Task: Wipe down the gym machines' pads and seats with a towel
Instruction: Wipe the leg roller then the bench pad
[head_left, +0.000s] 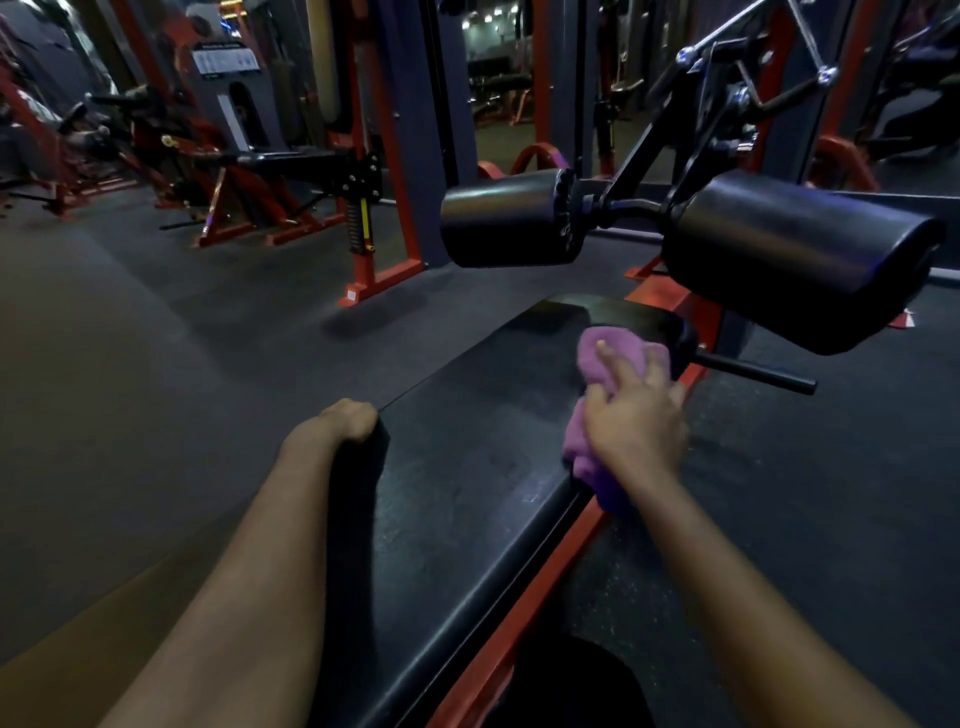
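Two hands were on the bench pad (467, 467), and only one of them held the cloth. Nearest you, your left hand (345, 418) gripped the pad's left edge, fingers curled over the lip, apparently bracing. A little farther on and across the pad, your right hand (636, 421) lay with its fingers spread flat on the purple towel (581, 448), pressing it onto the pad's right edge, where part of the cloth hung over the side. The pad's long axis ran away from you, up and to the right, so its far end lay straight ahead of your right fingertips. I judged that a push along that axis would serve you better than a sideways sweep. Beyond that end, the right-side roller pad (795, 260) and the left-side roller pad (506, 218) hung higher, apart from the towel, with your right hand the nearer to both.
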